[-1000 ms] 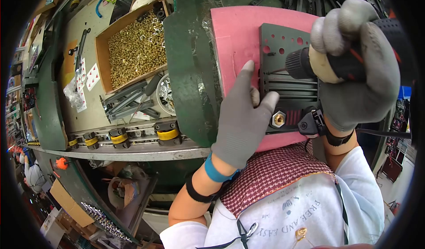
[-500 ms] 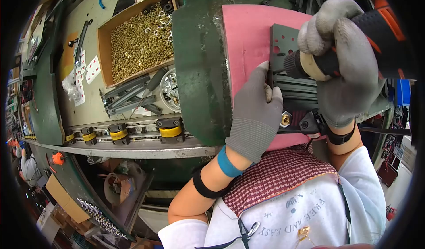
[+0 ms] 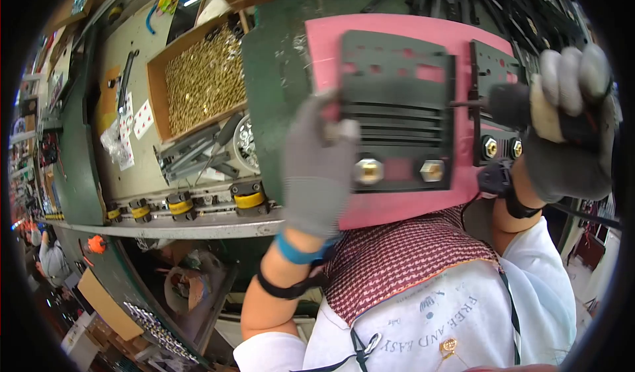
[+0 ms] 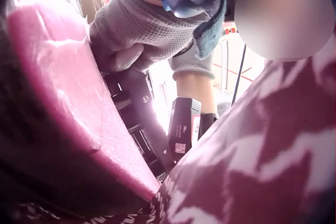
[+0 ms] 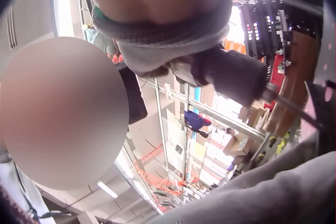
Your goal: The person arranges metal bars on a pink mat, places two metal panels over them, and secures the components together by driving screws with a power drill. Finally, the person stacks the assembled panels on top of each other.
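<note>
In the head view, my gloved left hand [image 3: 319, 167] pinches the left edge of a dark metal panel [image 3: 397, 97], blurred by motion. The panel has slots, cut-out holes and two brass hex fittings [image 3: 368, 171] along its near edge. My gloved right hand [image 3: 572, 130] grips a cordless drill [image 3: 509, 106], its long bit pointing left and overlapping the panel's right edge. A similar second panel [image 3: 493, 74], also with two brass fittings, lies to the right, partly hidden by the drill. The right wrist view shows the drill's chuck [image 5: 239, 77] and bit close up.
A pink foam pad [image 3: 390, 210] lies beneath the panels on the green bench top [image 3: 278, 68]. Left of it stand a box of brass fittings [image 3: 205, 81], a round tub of nuts [image 3: 246, 140] and grey metal bars [image 3: 192, 152]. Dark parts [image 3: 456, 1] pile up behind.
My left hand has moved left, holding the panel by its edge, and the panel shows larger. The drill and right hand have moved right. The second panel has come into view on the right.
</note>
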The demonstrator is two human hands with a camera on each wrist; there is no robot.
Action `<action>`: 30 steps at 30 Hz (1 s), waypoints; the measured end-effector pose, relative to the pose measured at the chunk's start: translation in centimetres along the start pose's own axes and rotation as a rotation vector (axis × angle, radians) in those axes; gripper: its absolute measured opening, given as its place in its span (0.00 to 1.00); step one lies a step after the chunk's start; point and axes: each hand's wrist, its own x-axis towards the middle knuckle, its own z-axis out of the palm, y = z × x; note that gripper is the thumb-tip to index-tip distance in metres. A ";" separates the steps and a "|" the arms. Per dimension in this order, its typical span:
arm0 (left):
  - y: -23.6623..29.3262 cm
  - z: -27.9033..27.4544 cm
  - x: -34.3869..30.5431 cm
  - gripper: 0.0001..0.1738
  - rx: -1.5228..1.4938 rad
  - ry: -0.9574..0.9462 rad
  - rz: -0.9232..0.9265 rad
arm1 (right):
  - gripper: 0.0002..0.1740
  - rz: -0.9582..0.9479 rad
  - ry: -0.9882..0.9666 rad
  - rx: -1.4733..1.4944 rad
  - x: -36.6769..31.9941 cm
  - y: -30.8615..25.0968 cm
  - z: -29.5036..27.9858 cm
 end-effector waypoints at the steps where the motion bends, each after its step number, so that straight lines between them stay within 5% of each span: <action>1: 0.6 -1.0 0.3 0.22 0.096 0.085 -0.006 | 0.10 -0.107 0.038 -0.081 -0.7 -0.5 -0.6; 2: 1.1 -2.0 0.4 0.22 0.191 0.168 -0.008 | 0.10 0.003 0.042 -0.103 -1.2 -2.4 -2.4; 4: 1.2 -3.9 0.7 0.22 0.002 0.291 0.026 | 0.10 -0.108 0.000 -0.003 -3.0 -2.8 -6.4; 6: 3.0 -3.8 0.2 0.22 -0.441 0.230 -0.002 | 0.09 -0.131 0.090 -0.077 -4.7 -3.4 -8.3; 9: 4.8 1.0 -0.8 0.23 -0.616 -0.227 -0.161 | 0.09 -0.194 0.095 -0.121 -6.4 -3.1 -9.8; 13: 4.0 8.4 -0.8 0.24 -0.653 -0.449 -0.423 | 0.10 -0.288 0.069 -0.082 -7.0 -3.1 -10.1; 15: 3.4 10.7 -0.1 0.25 -0.684 -0.507 -0.436 | 0.06 -0.309 0.324 -0.019 -6.7 -3.9 -9.0; 17: 3.6 12.4 0.4 0.27 -0.600 -0.622 -0.435 | 0.06 -0.321 0.160 0.053 -6.3 -4.3 -11.4; 19: 3.8 14.2 0.4 0.28 -0.586 -0.643 -0.435 | 0.10 -0.316 -0.181 0.197 -5.6 -4.7 -13.4; 22: 3.7 15.5 0.7 0.31 -0.509 -0.662 -0.460 | 0.11 -0.251 -0.239 0.154 -5.4 -4.5 -12.8; 23: 3.4 15.8 0.7 0.32 -0.538 -0.651 -0.466 | 0.13 -0.422 -0.056 0.090 -5.4 -4.1 -10.9; 26: 3.4 16.0 0.6 0.31 -0.596 -0.626 -0.494 | 0.16 -0.463 0.122 0.073 -5.4 -3.5 -8.8; 30: 3.6 15.8 0.4 0.28 -0.695 -0.613 -0.524 | 0.19 -0.486 0.065 0.025 -5.1 -3.1 -9.1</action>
